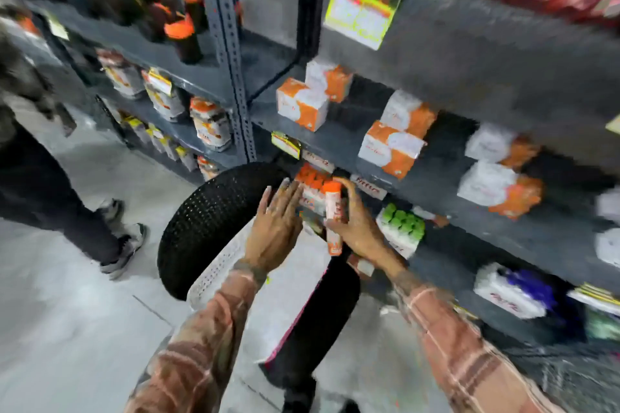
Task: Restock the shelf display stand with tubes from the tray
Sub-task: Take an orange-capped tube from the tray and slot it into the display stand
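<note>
My right hand (357, 228) grips an upright white tube with an orange cap (332, 211), just in front of the display stand of orange-capped tubes (310, 183) on the grey shelf. My left hand (275, 221) hovers beside it, fingers spread and holding nothing, its fingertips close to the stand. Below my forearms, a white perforated tray (218, 270) rests on a black mesh chair (208, 221). The frame is blurred, so I cannot make out what lies in the tray.
Grey metal shelving (486, 54) runs along the right, with orange-and-white boxes (302, 104), a green-capped tube stand (402, 225) and a purple-capped one (513, 292). Another person's legs (67, 208) stand at the left on the pale floor.
</note>
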